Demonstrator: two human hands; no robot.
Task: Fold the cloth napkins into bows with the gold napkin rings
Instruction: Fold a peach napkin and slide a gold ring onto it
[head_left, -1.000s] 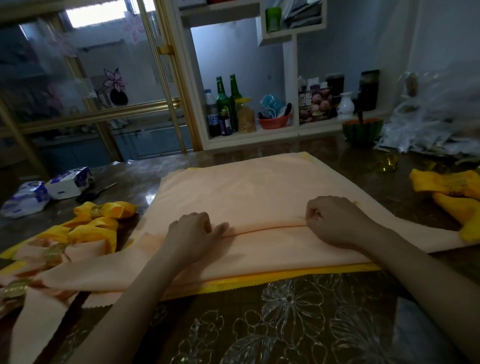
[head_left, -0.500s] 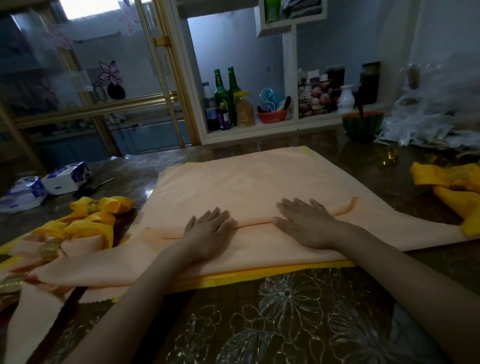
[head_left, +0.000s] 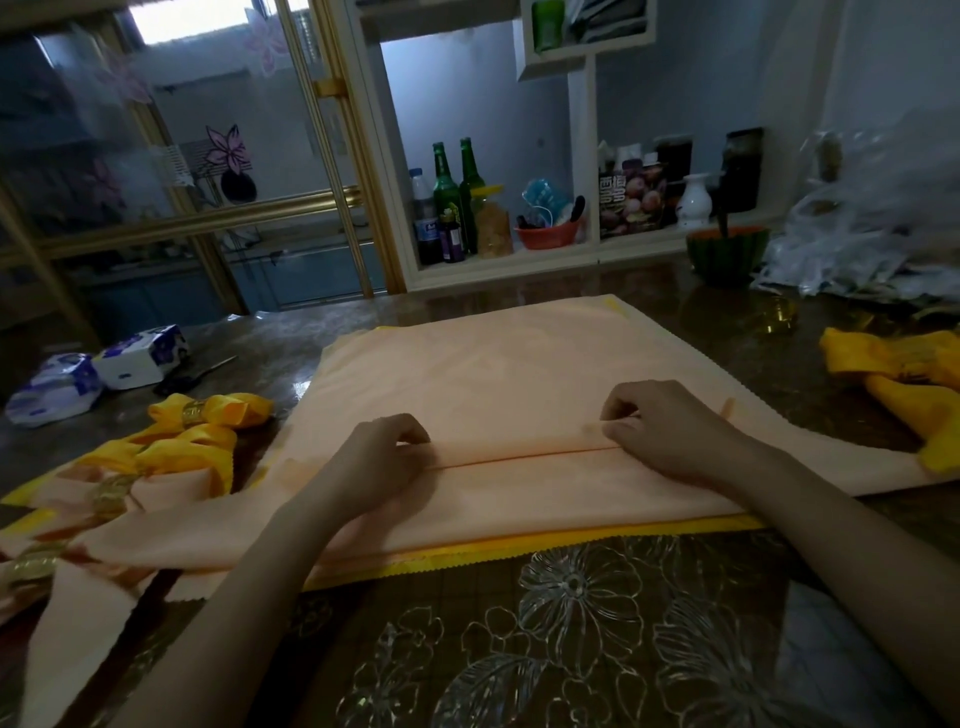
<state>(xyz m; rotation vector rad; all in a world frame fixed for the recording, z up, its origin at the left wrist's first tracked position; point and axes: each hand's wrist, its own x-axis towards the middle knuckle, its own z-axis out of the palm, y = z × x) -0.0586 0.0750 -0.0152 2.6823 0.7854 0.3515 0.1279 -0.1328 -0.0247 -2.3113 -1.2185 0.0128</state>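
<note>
A large peach cloth napkin (head_left: 493, 374) lies spread on the table over a yellow napkin whose pinked edge (head_left: 545, 545) shows along the near side. A straight fold line crosses the peach napkin. My left hand (head_left: 384, 457) pinches the left end of that fold, fingers curled onto the cloth. My right hand (head_left: 670, 431) pinches the right end in the same way. At the left, a finished yellow bow (head_left: 208, 410) wears a gold napkin ring (head_left: 193, 411). Peach bows with gold rings (head_left: 109, 493) lie nearer the left edge.
Yellow napkins (head_left: 893, 364) lie at the right edge. Tissue packs (head_left: 140, 353) and scissors (head_left: 192, 379) sit at the far left. A green bowl (head_left: 727, 254) and crumpled plastic bags (head_left: 872, 244) stand at the back right. The table (head_left: 571, 649) has a floral cover. A shelf with bottles (head_left: 457, 197) stands behind.
Half a second ago both hands lay flat and close together on the fold. Now they have spread apart along the fold, and the fingers have curled to pinch it.
</note>
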